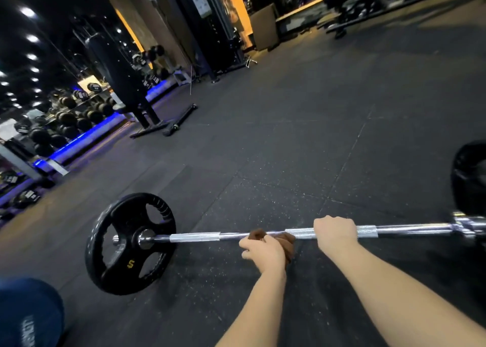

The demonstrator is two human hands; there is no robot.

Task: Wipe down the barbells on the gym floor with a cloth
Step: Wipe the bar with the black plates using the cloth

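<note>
Near the middle, the left hand (263,253) is gripping a brown cloth (285,241) round the bar (194,236), likely to rub it clean, while the right hand (335,232) is clasping the bare bar just right of it, probably steadying it. Left, a plate (130,264) is standing on the floor (289,136); dumbbells (65,120) are sitting far left.

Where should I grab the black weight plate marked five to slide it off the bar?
Likely the ridged cut-out near its top rim, hand coming down from above. The weight plate stands upright on the barbell, so that opening faces up, and its ribbed edge suits curled fingers.
</note>
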